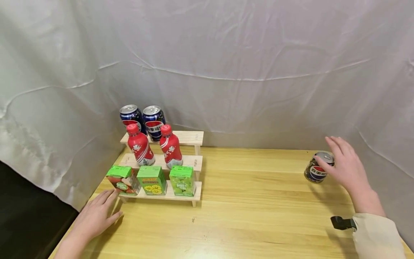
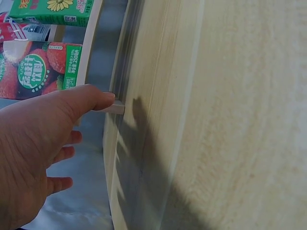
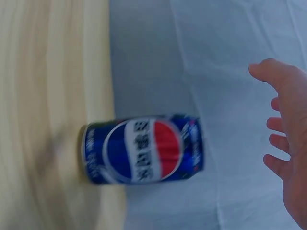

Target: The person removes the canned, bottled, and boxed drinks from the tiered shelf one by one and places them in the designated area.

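A blue Pepsi can (image 1: 316, 171) stands upright on the table at the far right. My right hand (image 1: 347, 167) hovers beside and over it, fingers spread and holding nothing; the right wrist view shows the can (image 3: 144, 149) apart from the hand (image 3: 292, 124). At the left, my left hand (image 1: 95, 216) is low at the front corner of a three-step wooden rack (image 1: 155, 199), its fingers loosely extended. Closest to those fingers is a strawberry-pictured juice carton (image 1: 124, 183) on the bottom step. In the left wrist view the thumb overlaps a rack leg (image 2: 115, 108).
Two more juice cartons, one yellow-flowered (image 1: 154, 183) and one light green (image 1: 182, 183), share the bottom step. Two red bottles (image 1: 171, 149) occupy the middle step, with two Pepsi cans (image 1: 154, 124) on top. A grey curtain (image 1: 245, 100) hangs behind and along the sides.
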`<state>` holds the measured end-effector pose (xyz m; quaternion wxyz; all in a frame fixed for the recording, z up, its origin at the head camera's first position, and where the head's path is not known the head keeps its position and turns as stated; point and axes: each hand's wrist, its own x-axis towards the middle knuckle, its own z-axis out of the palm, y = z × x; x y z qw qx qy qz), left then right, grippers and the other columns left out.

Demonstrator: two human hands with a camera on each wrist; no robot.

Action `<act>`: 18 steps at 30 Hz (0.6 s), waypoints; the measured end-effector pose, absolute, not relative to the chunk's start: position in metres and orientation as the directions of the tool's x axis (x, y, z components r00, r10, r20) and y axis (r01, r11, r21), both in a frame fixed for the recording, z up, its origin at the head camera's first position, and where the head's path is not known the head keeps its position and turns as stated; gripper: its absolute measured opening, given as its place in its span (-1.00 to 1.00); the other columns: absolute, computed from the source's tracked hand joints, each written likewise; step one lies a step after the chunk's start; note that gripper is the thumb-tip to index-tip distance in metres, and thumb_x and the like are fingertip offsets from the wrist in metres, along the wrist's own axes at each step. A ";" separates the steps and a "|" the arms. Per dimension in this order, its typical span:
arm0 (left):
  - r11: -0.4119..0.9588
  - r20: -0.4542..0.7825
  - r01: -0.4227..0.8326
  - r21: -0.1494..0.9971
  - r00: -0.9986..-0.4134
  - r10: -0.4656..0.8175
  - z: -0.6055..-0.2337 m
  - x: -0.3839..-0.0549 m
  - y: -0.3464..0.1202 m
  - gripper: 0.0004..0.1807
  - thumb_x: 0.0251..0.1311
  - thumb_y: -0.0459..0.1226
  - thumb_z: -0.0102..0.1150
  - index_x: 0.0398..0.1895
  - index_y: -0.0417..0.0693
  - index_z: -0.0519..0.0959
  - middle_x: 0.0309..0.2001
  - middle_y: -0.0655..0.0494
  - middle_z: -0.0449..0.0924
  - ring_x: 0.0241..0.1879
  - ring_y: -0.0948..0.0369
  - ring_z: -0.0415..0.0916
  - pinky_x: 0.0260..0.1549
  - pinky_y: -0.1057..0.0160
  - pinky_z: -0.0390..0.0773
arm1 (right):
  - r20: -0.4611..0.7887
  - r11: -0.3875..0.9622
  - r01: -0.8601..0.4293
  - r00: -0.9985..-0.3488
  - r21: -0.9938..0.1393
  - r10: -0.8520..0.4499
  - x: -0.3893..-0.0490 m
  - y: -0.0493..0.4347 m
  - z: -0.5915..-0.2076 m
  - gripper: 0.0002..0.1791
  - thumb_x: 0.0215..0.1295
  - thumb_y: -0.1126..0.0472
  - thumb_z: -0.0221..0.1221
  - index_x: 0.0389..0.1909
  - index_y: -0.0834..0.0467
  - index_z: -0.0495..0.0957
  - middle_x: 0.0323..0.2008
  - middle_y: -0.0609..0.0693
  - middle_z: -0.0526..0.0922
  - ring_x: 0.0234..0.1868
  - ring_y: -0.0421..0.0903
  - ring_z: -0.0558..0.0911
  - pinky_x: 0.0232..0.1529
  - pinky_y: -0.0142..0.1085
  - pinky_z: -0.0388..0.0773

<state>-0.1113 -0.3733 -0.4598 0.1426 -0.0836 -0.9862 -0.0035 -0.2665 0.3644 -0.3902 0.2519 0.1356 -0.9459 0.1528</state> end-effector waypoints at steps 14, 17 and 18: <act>0.991 0.205 0.134 -0.026 -0.969 0.136 -0.456 -0.111 -0.369 -0.15 0.04 0.05 0.36 0.30 -0.30 0.38 0.29 -0.34 0.38 0.30 -0.25 0.30 0.18 -0.34 0.36 | 0.740 0.832 -0.552 -0.578 -0.045 -0.343 -0.271 0.304 -0.348 -0.21 0.21 -0.13 0.22 0.37 0.22 0.34 0.26 0.32 0.44 0.42 0.21 0.30 0.54 -0.06 0.09; 0.991 0.202 0.134 -0.022 -0.970 0.136 -0.456 -0.111 -0.370 -0.15 0.03 0.04 0.36 0.30 -0.30 0.37 0.30 -0.34 0.37 0.31 -0.25 0.29 0.18 -0.33 0.36 | 0.771 0.796 -0.605 -0.514 -0.015 -0.376 -0.275 0.285 -0.342 -0.20 0.27 -0.25 0.10 0.33 0.26 0.38 0.21 0.32 0.49 0.37 0.24 0.34 0.51 -0.05 0.14; 0.991 0.200 0.134 -0.018 -0.970 0.135 -0.456 -0.110 -0.369 -0.14 0.03 0.04 0.36 0.31 -0.30 0.37 0.31 -0.34 0.37 0.31 -0.25 0.29 0.19 -0.33 0.36 | 0.777 0.786 -0.618 -0.499 -0.007 -0.385 -0.277 0.278 -0.341 -0.19 0.30 -0.29 0.05 0.32 0.26 0.39 0.20 0.32 0.50 0.35 0.25 0.36 0.50 -0.04 0.16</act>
